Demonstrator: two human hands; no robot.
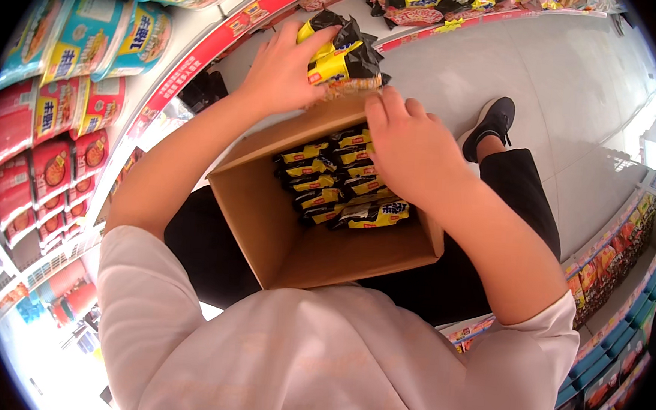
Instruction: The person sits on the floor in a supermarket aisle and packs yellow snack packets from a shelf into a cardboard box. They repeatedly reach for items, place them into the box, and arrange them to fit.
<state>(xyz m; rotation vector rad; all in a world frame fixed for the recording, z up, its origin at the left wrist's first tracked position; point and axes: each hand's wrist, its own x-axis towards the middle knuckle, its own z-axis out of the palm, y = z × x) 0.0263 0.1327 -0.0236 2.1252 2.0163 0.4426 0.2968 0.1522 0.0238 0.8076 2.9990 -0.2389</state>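
My left hand [285, 73] is wrapped around several black-and-yellow snack packets [336, 64], held above the far edge of an open cardboard box [259, 218]. My right hand [410, 148] grips the box's far right corner, its fingers curled over the rim and partly hiding the contents. Inside the box, black-and-yellow packets [312, 181] stand in two rows against the far side. One packet [378, 215] leans nearer to me, its printed front turned up. Bare cardboard shows at the near side. The box rests between my legs.
At left, a shelf holds teal noodle tubs [88, 32] and red packs [54, 166], edged by a red price strip [184, 66]. More snack packets [419, 2] fill a low shelf ahead. Another stocked shelf [606, 267] stands at right. My shoe [490, 125] is on the tiled floor [545, 66].
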